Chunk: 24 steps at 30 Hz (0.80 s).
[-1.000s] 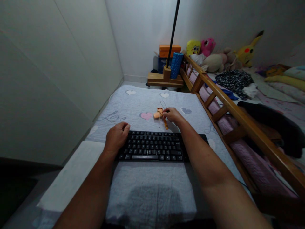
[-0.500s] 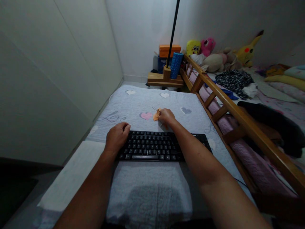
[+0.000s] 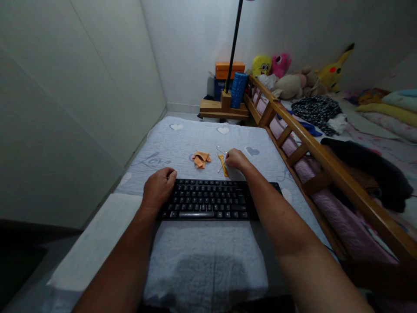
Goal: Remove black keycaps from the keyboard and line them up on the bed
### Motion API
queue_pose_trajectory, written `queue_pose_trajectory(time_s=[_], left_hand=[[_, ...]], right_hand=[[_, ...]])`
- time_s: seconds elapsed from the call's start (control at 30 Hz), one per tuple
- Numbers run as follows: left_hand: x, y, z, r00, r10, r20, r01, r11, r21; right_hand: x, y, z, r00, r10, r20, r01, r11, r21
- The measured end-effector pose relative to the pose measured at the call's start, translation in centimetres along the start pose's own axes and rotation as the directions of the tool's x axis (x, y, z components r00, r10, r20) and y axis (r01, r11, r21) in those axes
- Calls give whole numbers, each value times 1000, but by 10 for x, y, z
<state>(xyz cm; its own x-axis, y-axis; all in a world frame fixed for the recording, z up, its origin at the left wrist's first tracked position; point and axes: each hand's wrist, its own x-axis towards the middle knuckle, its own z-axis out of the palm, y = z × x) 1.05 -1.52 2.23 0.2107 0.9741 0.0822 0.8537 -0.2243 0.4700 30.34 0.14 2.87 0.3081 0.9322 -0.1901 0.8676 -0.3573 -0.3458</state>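
A black keyboard [image 3: 205, 200] lies on the pale quilted cover. At its upper left corner rests my left hand [image 3: 159, 187], its fingers curled closed; whether they grip anything is hidden. Beyond the keyboard, my right hand [image 3: 237, 160] is pinched at a thin white object [image 3: 222, 150], too small to name, that sticks out to the left of the fingers. Just left of those fingertips is a narrow yellow-orange item [image 3: 223, 165]. A crumpled orange cloth [image 3: 201, 159] lies by itself farther left, partly over a printed heart.
A wooden bed rail [image 3: 312, 152] runs along the right side, with clothes and plush toys behind it. At the far end stand a wooden base [image 3: 213, 108] with a black pole, a blue roller [image 3: 239, 90] and an orange box [image 3: 230, 69]. A white cabinet is at left.
My right hand has let go of the orange cloth, which now lies farther left, and has moved slightly right. The narrow yellow-orange item has come into view. My left hand has stayed put.
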Motion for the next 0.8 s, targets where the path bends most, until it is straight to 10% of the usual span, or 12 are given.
queue_pose_trajectory(time_s=[0.3,0.53,0.8], left_hand=[[1,1,2,1000,-8,14,8,999,32],[2,0,6,995,81,-55,-78,995,58],[-1,10,3,960,244,-140,-237,969,66]], right_hand=[[-19,-7,-5,997,-70,-33,75,978,194],[-79,53,-55,949,43,-314,238,557,796],[-146,118,-48,948,142,-284,159,561,812]])
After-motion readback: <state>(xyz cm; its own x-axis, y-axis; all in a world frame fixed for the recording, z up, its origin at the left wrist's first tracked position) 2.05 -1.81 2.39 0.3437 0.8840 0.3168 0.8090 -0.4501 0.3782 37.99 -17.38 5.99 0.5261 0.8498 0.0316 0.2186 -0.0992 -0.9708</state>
